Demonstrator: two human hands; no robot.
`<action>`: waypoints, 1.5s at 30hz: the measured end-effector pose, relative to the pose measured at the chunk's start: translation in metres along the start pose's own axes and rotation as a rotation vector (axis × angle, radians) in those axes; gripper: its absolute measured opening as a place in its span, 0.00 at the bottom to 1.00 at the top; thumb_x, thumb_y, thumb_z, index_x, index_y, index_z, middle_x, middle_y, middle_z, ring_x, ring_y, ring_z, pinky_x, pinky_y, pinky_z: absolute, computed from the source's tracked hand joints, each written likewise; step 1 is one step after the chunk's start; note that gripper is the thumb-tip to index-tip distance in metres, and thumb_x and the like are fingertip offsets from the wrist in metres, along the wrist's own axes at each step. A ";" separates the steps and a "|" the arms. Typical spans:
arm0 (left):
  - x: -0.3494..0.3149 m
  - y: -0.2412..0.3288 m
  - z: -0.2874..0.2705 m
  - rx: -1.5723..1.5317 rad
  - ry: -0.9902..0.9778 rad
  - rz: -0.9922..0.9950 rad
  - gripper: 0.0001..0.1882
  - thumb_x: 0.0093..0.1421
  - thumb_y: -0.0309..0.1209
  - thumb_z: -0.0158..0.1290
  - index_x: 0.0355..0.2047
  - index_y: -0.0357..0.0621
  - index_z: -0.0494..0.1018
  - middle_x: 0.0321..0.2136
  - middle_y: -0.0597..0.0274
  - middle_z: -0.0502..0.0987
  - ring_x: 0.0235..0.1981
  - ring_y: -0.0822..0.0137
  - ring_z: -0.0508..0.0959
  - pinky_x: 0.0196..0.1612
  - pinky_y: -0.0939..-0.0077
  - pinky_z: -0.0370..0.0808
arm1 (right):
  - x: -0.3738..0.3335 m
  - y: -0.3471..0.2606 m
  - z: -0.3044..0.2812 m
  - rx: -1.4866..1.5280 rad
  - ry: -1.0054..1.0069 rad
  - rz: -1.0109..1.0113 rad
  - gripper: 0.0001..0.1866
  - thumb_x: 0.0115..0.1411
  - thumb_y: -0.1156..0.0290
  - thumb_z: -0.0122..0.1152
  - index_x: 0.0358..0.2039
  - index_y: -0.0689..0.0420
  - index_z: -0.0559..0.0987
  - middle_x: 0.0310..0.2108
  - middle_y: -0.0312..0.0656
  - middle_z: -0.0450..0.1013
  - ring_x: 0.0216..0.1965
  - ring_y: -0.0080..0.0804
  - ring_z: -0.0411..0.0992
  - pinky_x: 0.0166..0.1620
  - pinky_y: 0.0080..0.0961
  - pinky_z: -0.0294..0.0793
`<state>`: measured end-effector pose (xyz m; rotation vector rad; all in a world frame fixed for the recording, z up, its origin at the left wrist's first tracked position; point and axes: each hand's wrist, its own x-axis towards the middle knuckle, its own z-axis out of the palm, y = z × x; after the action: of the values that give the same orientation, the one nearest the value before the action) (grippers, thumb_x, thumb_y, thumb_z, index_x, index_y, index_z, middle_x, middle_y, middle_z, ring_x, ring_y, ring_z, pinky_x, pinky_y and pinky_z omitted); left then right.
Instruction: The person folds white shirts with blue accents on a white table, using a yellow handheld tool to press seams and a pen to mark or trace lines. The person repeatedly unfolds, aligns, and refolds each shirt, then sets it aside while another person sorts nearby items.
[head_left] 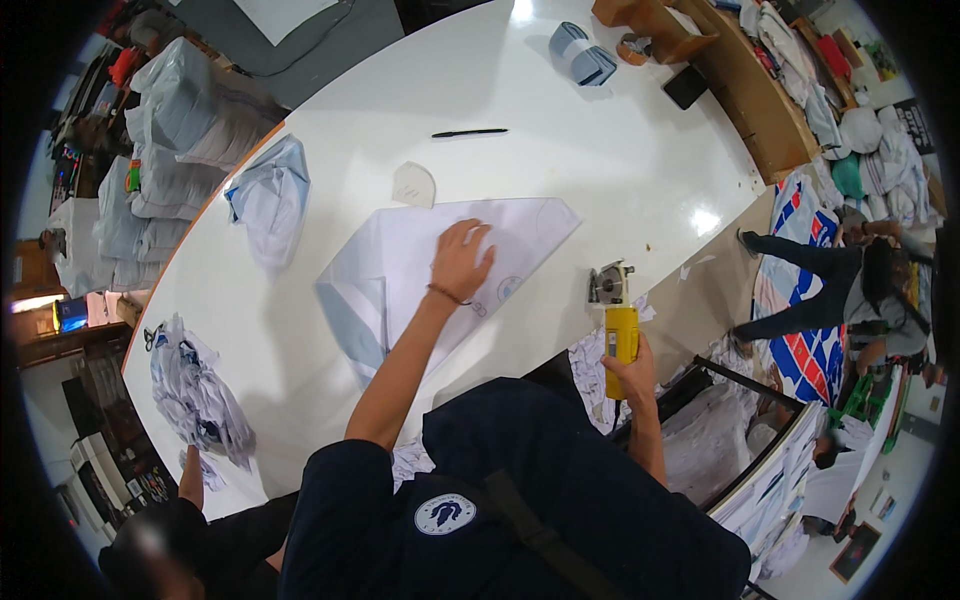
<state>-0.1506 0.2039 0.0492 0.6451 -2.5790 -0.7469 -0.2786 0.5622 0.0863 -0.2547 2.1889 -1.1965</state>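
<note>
My left hand (462,262) lies flat on a folded stack of white and pale blue fabric (420,240), fingers spread. The fabric rests on a white table, one corner pointing right. My right hand (632,372) is wrapped around the yellow body of an electric fabric cutter (620,335), held upright beside the table's near right edge. Its round metal blade head points away from me, apart from the fabric. Touching the fabric's far edge is a small off-white template piece (413,185) with a rounded end. Beyond it lies a black pen (469,132).
On the table are a bunched cloth (275,200), a crumpled fabric heap (195,385), a rolled blue bundle (582,55) and a black phone (685,87). Another person's hand (190,475) is by the heap. A wooden shelf (745,95) borders the far right; cloth scraps hang below the near edge.
</note>
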 end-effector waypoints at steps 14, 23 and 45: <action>-0.065 -0.049 -0.044 0.335 -0.024 -0.143 0.40 0.61 0.55 0.51 0.67 0.45 0.60 0.68 0.46 0.55 0.69 0.44 0.53 0.69 0.46 0.49 | 0.040 -0.069 0.013 -0.440 -0.221 -0.321 0.35 0.49 0.61 0.68 0.56 0.60 0.68 0.38 0.55 0.77 0.41 0.52 0.77 0.46 0.41 0.75; -0.065 -0.050 -0.043 0.319 -0.016 -0.147 0.40 0.60 0.54 0.52 0.67 0.45 0.60 0.69 0.48 0.55 0.70 0.45 0.52 0.70 0.46 0.48 | 0.059 -0.096 0.012 -0.487 -0.275 -0.135 0.27 0.60 0.48 0.60 0.40 0.65 0.77 0.30 0.51 0.77 0.32 0.39 0.75 0.38 0.35 0.73; -0.065 -0.052 -0.043 0.346 -0.025 -0.165 0.40 0.60 0.56 0.52 0.66 0.48 0.61 0.69 0.48 0.54 0.70 0.44 0.51 0.69 0.41 0.46 | 0.074 -0.115 0.026 -0.502 -0.292 -0.108 0.29 0.60 0.47 0.62 0.42 0.66 0.78 0.31 0.51 0.78 0.32 0.38 0.76 0.39 0.34 0.74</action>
<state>-0.0607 0.1817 0.0388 0.9663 -2.7272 -0.3563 -0.3354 0.4461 0.1376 -0.7152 2.1957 -0.5934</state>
